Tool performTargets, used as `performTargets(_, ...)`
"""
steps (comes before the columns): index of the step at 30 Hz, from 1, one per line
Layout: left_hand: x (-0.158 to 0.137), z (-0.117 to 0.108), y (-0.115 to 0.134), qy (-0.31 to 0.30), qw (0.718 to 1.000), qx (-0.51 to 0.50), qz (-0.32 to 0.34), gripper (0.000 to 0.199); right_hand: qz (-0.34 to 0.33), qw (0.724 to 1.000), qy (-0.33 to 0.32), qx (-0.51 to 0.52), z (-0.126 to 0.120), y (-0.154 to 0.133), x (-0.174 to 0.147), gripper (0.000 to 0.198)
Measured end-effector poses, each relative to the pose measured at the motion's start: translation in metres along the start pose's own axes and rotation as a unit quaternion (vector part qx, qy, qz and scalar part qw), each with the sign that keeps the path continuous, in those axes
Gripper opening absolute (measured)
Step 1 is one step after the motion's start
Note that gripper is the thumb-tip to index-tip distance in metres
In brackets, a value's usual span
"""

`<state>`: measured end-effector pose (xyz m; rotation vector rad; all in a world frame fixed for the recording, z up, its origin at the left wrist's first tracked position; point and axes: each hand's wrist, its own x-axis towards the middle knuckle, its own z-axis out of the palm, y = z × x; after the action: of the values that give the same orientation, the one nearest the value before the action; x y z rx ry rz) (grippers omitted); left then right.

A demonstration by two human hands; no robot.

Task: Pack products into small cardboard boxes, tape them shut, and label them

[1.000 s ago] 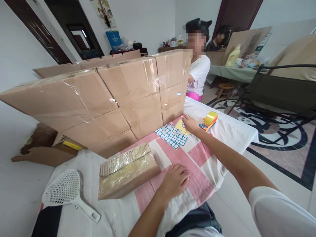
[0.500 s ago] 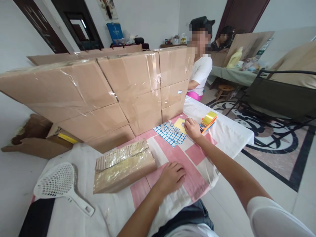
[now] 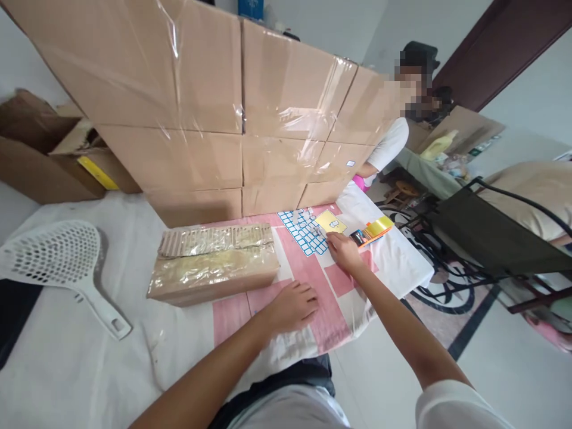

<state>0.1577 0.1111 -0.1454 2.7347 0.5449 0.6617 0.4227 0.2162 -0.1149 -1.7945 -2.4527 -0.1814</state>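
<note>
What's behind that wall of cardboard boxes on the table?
Past its right end, a person's white sleeve shows; above its top edge, part of something blue. The boxes cover whatever stands close behind them.

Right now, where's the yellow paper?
In the head view, right of centre, the yellow paper lies beside blue-bordered labels, just beyond the right hand.

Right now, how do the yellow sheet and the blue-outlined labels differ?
The yellow sheet is one yellow piece; the blue-outlined labels are many small white shapes set close together. The yellow sheet lies nearer the tape dispenser; the blue-outlined labels lie nearer the taped box. Both lie on the table, near the right hand.
</note>
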Motion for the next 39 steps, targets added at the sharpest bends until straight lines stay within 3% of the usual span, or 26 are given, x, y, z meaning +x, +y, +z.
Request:
performTargets(7,-0.001,0.003,-0.002,0.001,1.000,0.011,0.013,0.007,0.015,0.999,-0.029,0.022,0.001,-0.009,-0.010,0.036)
performTargets(16,-0.003,0.003,-0.002,0.011,1.000,0.011,0.017,0.006,0.035,0.992,-0.055,0.111,-0.008,0.000,-0.002,0.023)
performTargets(22,-0.002,0.006,-0.004,0.017,1.000,0.010,0.016,0.010,0.055,0.976,0.000,0.212,-0.015,-0.002,-0.008,0.011)
performTargets(27,-0.002,0.007,-0.004,0.011,1.000,0.010,0.013,0.010,0.100,0.944,0.134,0.283,-0.009,-0.019,-0.006,0.017)
performTargets(34,-0.001,0.005,-0.002,0.006,1.000,0.007,-0.008,0.018,0.106,0.917,0.150,0.355,0.009,-0.019,0.021,0.010)
performTargets(39,0.000,0.002,-0.001,-0.007,1.000,0.007,-0.012,0.020,0.171,0.860,0.163,0.452,0.027,-0.016,0.031,0.016)
